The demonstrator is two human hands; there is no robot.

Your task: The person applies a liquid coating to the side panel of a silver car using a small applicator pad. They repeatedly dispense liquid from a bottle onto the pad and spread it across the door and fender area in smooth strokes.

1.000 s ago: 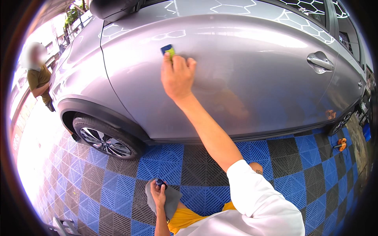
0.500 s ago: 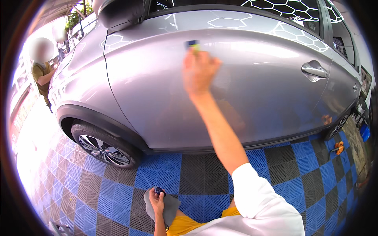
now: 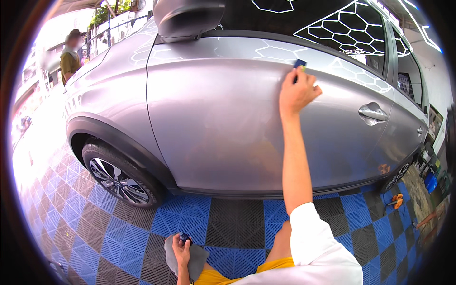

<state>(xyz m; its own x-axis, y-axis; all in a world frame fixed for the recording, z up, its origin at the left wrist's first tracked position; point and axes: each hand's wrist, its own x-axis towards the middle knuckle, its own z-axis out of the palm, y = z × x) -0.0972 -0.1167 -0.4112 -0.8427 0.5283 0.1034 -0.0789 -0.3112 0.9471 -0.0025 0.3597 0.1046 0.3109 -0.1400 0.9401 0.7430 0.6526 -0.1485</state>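
My right hand (image 3: pixel 297 94) reaches up to the upper part of a silver car door (image 3: pixel 218 123). Its fingers are closed on a small dark blue and yellow-green applicator block (image 3: pixel 300 63), which is against the panel just below the window line. Low in front of me, my left hand (image 3: pixel 181 251) grips a small dark bottle (image 3: pixel 184 237) with a black cap. A grey cloth (image 3: pixel 198 262) hangs at that same hand; whether the fingers pinch it or it lies over the wrist, I cannot tell.
The door handle (image 3: pixel 373 113) juts out to the right, and the side mirror (image 3: pixel 187 19) overhangs at upper left. The front wheel (image 3: pixel 118 175) stands at left on blue and black floor tiles (image 3: pixel 236 218). An orange tool (image 3: pixel 397 201) lies at right. Another person (image 3: pixel 70 59) stands beyond the bonnet.
My right hand has moved the applicator block rightward along the upper door. The view has shifted, showing more of the window. My left hand still holds the bottle low down.
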